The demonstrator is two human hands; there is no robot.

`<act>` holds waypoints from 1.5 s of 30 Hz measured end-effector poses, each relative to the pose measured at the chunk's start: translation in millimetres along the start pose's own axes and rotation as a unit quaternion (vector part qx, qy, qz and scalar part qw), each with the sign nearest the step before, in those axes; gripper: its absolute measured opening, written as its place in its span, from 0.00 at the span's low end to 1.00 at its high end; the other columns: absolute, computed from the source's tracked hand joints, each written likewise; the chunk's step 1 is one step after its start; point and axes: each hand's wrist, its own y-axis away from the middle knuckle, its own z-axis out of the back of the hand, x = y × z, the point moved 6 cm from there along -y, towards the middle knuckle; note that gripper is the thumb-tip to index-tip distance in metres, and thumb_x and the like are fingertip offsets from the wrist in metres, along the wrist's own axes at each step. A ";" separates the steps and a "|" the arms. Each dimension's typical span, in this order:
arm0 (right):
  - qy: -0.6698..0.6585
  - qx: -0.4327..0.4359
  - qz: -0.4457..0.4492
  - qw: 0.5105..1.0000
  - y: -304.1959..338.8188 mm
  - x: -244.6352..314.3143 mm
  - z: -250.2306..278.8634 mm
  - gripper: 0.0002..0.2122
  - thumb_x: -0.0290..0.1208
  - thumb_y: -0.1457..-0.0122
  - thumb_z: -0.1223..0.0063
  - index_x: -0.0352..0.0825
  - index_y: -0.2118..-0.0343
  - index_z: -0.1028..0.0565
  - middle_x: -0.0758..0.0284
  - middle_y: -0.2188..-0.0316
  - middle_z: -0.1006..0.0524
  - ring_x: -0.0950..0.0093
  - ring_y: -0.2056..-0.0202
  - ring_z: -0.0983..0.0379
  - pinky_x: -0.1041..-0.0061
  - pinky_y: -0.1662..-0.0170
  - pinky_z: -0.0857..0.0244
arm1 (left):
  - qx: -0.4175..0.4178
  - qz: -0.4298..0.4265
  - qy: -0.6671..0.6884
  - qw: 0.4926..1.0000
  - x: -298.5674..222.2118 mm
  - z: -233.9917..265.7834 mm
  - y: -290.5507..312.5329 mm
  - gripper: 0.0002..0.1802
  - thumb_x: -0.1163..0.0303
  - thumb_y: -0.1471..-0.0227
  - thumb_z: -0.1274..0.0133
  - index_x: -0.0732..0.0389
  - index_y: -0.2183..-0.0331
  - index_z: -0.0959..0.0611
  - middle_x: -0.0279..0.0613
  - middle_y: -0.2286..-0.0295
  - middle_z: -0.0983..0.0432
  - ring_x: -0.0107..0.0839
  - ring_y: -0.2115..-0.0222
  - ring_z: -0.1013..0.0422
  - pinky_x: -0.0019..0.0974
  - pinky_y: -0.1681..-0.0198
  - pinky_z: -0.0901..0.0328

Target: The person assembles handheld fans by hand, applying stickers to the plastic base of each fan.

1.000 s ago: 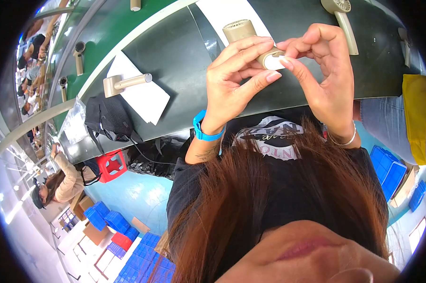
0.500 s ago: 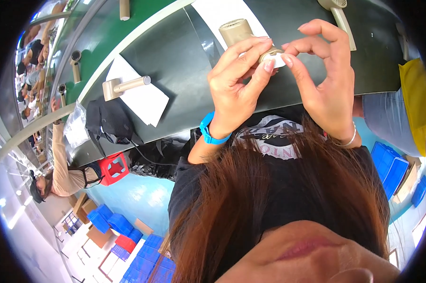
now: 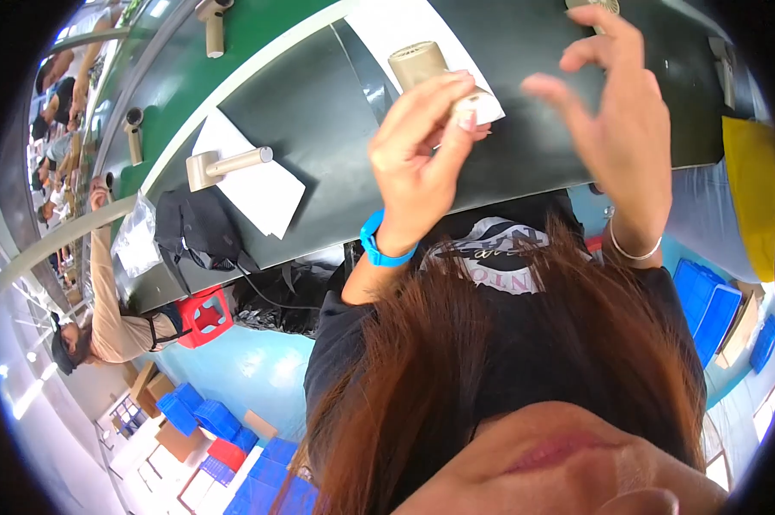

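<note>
My left hand (image 3: 422, 142) is closed round the handle of a beige hair dryer (image 3: 417, 63). The dryer's round barrel sticks out past my fingers, above a white sheet of paper (image 3: 404, 24). Most of the handle is hidden by my fingers and thumb. At its near end, by my thumb tip, something small and whitish shows, too small to make out. My right hand (image 3: 621, 120) is raised to the right of the dryer, apart from it, with fingers spread and nothing in them. Beyond its fingertips, another beige dryer (image 3: 609, 5) is partly in view at the top edge.
Left on the dark table (image 3: 297, 107), another beige dryer (image 3: 205, 170) lies on a white sheet (image 3: 267, 196). Beside it are a black bag (image 3: 197, 227) and a clear plastic bag (image 3: 136, 240). More dryers sit on the green conveyor (image 3: 168, 107). A co-worker (image 3: 117, 330) reaches in at far left.
My right hand has moved away from the dryer handle, to the right, and its fingers have spread. My left hand keeps hold and has shifted slightly left. A dryer on the conveyor shows more fully.
</note>
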 end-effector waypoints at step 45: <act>-0.141 0.169 0.171 0.960 -49.4 -14.2 -137.0 0.07 0.25 0.47 0.51 0.32 0.65 0.26 0.61 0.69 0.27 0.67 0.70 0.29 0.72 0.66 0.35 | -0.285 -0.178 -0.443 0.831 3.4 112.7 -166.7 0.12 0.75 0.53 0.46 0.66 0.64 0.26 0.53 0.70 0.25 0.46 0.70 0.28 0.39 0.68 0.34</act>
